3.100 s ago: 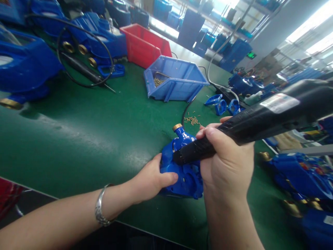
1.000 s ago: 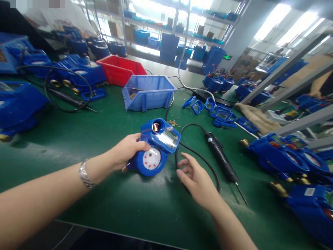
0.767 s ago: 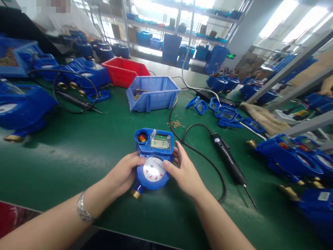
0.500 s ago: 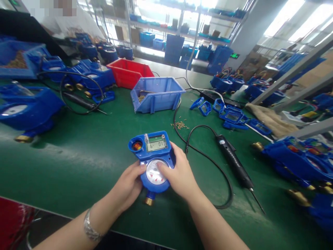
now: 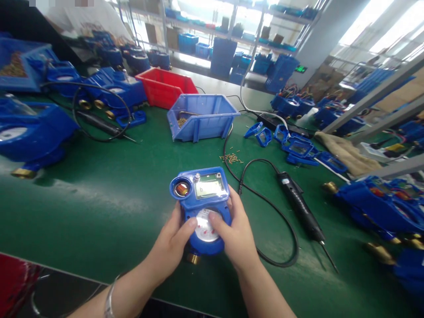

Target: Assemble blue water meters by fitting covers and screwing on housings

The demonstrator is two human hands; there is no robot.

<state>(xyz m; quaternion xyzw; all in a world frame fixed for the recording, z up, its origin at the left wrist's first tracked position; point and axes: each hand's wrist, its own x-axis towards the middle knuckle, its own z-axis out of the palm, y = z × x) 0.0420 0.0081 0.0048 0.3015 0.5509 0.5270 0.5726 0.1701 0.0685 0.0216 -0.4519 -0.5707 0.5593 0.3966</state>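
Both hands grip a blue water meter (image 5: 207, 247) with a small display, a round white dial and a brass threaded end. My left hand (image 5: 172, 243) is closed round its left side, thumb at the dial's edge. On the right side my right hand (image 5: 236, 229) is wrapped, its thumb lying over the dial. The fingers underneath are hidden. To the right on the green bench lies a black electric screwdriver (image 5: 301, 207) with its cable. Beyond the meter is a small heap of brass screws (image 5: 232, 158).
Behind stand a blue bin (image 5: 215, 123) with small brass parts and a red bin (image 5: 162, 88). Blue cover frames (image 5: 298, 145) lie at the back right. More blue meters (image 5: 33, 132) sit left and right. A second screwdriver (image 5: 99, 123) lies at left.
The meter has moved slightly right and tilted, and its display now shows glare instead of clear digits. My left hand has shifted right along with it; both hands still hold it.
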